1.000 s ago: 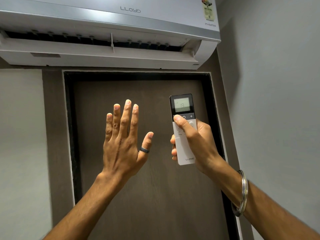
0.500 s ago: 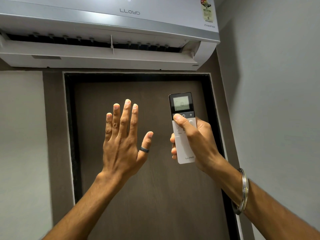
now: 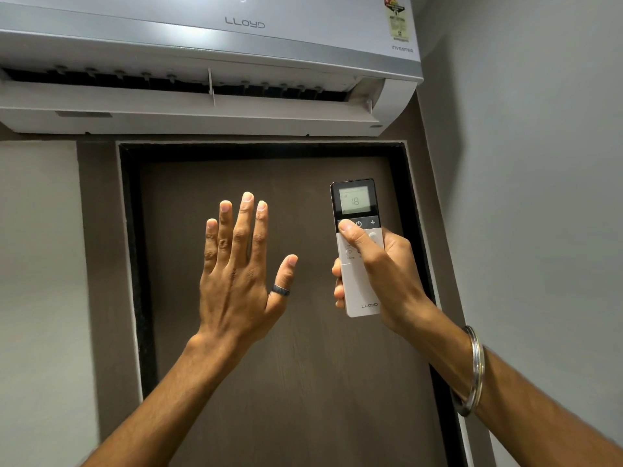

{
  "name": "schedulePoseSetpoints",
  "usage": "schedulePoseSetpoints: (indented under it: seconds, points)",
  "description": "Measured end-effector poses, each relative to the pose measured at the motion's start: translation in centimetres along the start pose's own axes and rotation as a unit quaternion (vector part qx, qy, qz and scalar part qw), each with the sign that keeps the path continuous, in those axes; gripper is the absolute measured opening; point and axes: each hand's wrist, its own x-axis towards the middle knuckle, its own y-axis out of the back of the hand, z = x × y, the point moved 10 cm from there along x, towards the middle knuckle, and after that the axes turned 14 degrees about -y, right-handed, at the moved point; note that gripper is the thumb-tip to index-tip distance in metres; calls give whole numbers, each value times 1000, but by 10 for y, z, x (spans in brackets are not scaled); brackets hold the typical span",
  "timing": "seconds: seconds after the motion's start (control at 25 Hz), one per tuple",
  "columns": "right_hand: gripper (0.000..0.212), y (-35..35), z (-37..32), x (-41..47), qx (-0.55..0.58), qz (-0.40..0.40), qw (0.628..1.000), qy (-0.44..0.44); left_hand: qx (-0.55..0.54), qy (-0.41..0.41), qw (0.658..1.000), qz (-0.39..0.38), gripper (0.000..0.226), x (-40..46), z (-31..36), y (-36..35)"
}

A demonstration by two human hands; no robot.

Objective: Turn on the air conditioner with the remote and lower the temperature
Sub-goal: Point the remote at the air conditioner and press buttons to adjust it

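A white wall-mounted air conditioner [image 3: 202, 38] fills the top of the view, its bottom flap open and a lit "18" on its front panel at the top edge. My right hand [image 3: 387, 274] grips a white remote [image 3: 357, 284] upright, pointed at the unit. The remote's screen reads 18. My thumb rests on the button left of the power symbol, at the left end of the dark button strip. My left hand [image 3: 239, 274] is raised beneath the flap, palm away from me, fingers straight and slightly spread, holding nothing. A dark ring sits on its thumb.
A dark brown door [image 3: 286, 365] in a black frame stands directly behind both hands. Grey walls [image 3: 539, 197] close in on the right and left. A metal bangle [image 3: 473, 369] circles my right wrist.
The remote's screen went from 19 to 18. Both hands stayed almost in place, with my thumb still on the same button.
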Motion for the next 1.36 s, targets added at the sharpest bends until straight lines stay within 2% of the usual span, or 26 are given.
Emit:
schedulePoseSetpoints:
  seconds: [1.12, 1.36]
  points:
    - [30, 22, 18, 26, -4, 13, 1000, 7, 4, -4, 1000, -13, 80, 0, 10, -32]
    - [31, 22, 21, 31, 4, -10, 1000, 10, 2, -6, 1000, -14, 80, 1, 14, -39]
